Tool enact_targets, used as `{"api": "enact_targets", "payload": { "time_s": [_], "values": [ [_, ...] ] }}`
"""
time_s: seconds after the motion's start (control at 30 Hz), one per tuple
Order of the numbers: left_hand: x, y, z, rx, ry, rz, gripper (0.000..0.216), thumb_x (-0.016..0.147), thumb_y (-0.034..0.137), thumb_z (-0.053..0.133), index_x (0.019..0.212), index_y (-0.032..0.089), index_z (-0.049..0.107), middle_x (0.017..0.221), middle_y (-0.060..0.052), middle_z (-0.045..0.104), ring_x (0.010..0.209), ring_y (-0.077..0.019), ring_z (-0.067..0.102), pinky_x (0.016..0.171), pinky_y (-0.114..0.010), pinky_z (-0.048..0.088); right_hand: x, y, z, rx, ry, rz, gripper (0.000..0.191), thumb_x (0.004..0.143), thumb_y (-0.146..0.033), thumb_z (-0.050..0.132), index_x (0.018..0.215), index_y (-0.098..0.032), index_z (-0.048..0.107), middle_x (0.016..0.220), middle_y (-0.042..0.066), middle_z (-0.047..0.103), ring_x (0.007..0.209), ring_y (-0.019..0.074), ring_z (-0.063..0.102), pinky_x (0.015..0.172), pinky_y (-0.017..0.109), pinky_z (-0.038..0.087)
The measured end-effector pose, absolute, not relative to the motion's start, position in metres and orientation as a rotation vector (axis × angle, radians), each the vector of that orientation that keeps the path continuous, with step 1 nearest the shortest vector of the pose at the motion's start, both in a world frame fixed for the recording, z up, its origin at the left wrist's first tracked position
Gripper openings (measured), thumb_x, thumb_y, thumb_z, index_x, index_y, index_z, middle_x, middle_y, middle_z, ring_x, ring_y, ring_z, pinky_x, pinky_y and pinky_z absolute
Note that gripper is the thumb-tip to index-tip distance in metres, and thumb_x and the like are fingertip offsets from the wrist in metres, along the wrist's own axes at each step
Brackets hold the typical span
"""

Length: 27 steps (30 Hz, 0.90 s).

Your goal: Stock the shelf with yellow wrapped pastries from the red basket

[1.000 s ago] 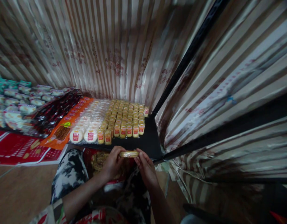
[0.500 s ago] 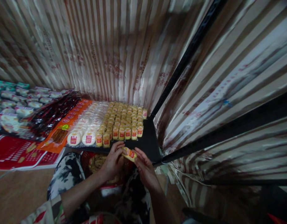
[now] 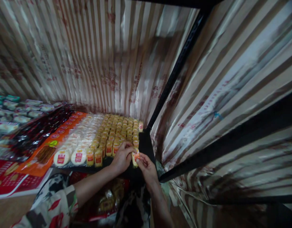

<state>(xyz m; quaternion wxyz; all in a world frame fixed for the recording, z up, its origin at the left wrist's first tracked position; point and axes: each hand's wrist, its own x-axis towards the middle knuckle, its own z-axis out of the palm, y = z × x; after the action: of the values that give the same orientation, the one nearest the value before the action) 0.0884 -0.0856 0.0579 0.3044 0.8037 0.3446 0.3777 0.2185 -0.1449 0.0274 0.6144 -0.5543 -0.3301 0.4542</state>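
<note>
A small yellow wrapped snack (image 3: 135, 161) with a red-orange label stands nearly upright between my hands, over the front of the black shelf (image 3: 146, 144). My right hand (image 3: 147, 169) pinches it from the right with thumb and fingers. From the left, my left hand (image 3: 123, 157) has its curled fingertips against its upper part. Just behind are tight rows of the same yellow snacks (image 3: 118, 128), some labels facing me; my left hand hides part of the front row.
Left of the rows lie round white wrapped snacks (image 3: 78, 156), an orange packet (image 3: 45, 155), dark shiny packets (image 3: 41, 128) and white-and-green packets (image 3: 20, 109). A red bag (image 3: 108, 199) of yellow snacks sits below the shelf. A black post (image 3: 169, 85) and striped sheeting (image 3: 108, 57) enclose the corner.
Both hands have moved forward from the shelf's front edge to over it, close to the front row. The held snack has turned from lying slanted to nearly upright. My view has shifted.
</note>
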Motion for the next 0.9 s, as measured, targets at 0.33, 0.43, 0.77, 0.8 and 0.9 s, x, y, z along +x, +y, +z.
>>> {"api": "enact_targets", "payload": {
  "time_s": [0.33,0.43,0.77,0.8,0.9],
  "values": [
    [0.145,-0.023,0.08,2.672,0.942,0.701,0.04,0.078,0.011,0.045,0.114,0.02,0.057,0.125,-0.006,0.051,0.121,-0.0228,0.036,0.104,-0.042,0.03,0.269,-0.058,0.01,-1.404,-0.75,0.593,0.038,0.064,-0.04,0.063,0.094,-0.016,0.06,0.091,0.007,0.067,0.084,0.0192,0.061,0.081,0.034,0.046],
    [0.157,-0.007,0.074,2.737,0.995,0.547,0.039,0.079,0.016,0.045,0.116,0.018,0.055,0.132,-0.008,0.047,0.127,-0.0254,0.03,0.106,-0.045,0.024,0.281,-0.033,-0.001,-1.484,-0.839,0.488,0.034,0.068,-0.039,0.057,0.092,-0.015,0.06,0.089,0.008,0.067,0.083,0.0203,0.06,0.08,0.034,0.045],
    [0.185,0.018,0.05,2.911,0.991,0.338,0.038,0.088,0.023,0.033,0.118,0.013,0.052,0.136,-0.011,0.043,0.132,-0.0252,0.025,0.108,-0.052,0.015,0.299,0.016,-0.037,-1.73,-0.923,0.269,0.037,0.069,-0.034,0.046,0.096,-0.015,0.063,0.089,0.01,0.068,0.08,0.0212,0.061,0.075,0.031,0.045],
    [0.188,0.019,0.05,2.905,0.997,0.325,0.038,0.088,0.022,0.032,0.118,0.012,0.052,0.134,-0.011,0.045,0.132,-0.0255,0.026,0.108,-0.052,0.015,0.301,0.019,-0.038,-1.76,-0.938,0.252,0.038,0.069,-0.034,0.045,0.097,-0.015,0.063,0.09,0.01,0.068,0.081,0.0212,0.061,0.075,0.031,0.045],
    [0.195,0.024,0.05,2.879,1.02,0.308,0.038,0.087,0.017,0.031,0.117,0.009,0.052,0.13,-0.014,0.048,0.129,-0.0266,0.03,0.108,-0.053,0.017,0.304,0.024,-0.041,-1.853,-0.984,0.218,0.04,0.072,-0.033,0.04,0.101,-0.015,0.062,0.094,0.01,0.067,0.085,0.0213,0.06,0.076,0.031,0.045]
  ]
}}
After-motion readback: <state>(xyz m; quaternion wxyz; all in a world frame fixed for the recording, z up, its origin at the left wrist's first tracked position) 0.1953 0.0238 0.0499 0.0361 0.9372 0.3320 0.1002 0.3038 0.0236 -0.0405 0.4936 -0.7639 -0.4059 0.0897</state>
